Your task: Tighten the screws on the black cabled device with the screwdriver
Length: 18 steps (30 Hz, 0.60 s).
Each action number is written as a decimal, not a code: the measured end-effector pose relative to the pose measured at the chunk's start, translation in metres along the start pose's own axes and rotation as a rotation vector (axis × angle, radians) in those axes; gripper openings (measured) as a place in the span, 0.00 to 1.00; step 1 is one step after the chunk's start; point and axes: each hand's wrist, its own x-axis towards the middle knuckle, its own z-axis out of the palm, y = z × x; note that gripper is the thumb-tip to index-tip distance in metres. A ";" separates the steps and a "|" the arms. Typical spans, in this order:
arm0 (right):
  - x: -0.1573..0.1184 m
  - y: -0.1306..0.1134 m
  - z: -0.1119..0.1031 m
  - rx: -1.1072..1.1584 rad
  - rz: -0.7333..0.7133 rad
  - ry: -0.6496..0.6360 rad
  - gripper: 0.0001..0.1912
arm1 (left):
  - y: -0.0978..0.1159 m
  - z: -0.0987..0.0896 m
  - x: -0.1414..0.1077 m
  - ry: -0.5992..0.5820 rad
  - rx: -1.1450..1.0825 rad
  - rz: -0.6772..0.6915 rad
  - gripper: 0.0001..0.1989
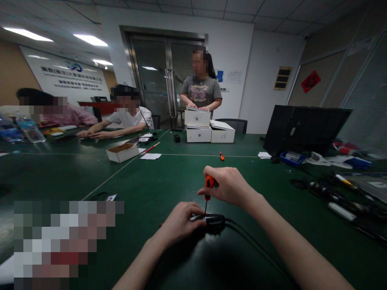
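My right hand (228, 183) grips the orange-and-black handle of a screwdriver (208, 188), held upright with its thin shaft pointing down. The shaft's lower end meets the top of a small black corded device (215, 219) with a shiny edge; its exact kind is hard to make out. My left hand (185, 217) pinches the device's left end against the table, hiding part of it. From the right end a black cable (252, 239) runs down and to the right. Farther up the table lies another orange-handled screwdriver (222, 156).
The green table (169, 177) bears an open white box (122, 153), numbered white boxes (198, 135), a black monitor (305, 129), a blue tray (292, 158) and tangled dark tools (329, 193). A person (201, 88) stands behind the boxes; two others sit at left.
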 end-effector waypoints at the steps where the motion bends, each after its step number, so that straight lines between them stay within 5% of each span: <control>1: 0.000 0.000 0.002 -0.024 -0.003 0.010 0.15 | 0.000 0.000 0.000 -0.003 -0.006 0.001 0.11; 11: -0.005 0.004 -0.001 0.229 -0.025 -0.034 0.15 | 0.004 -0.001 -0.001 -0.018 -0.024 -0.005 0.11; 18: 0.000 0.004 0.006 0.063 -0.005 0.049 0.17 | 0.004 -0.001 0.000 -0.005 -0.018 -0.010 0.10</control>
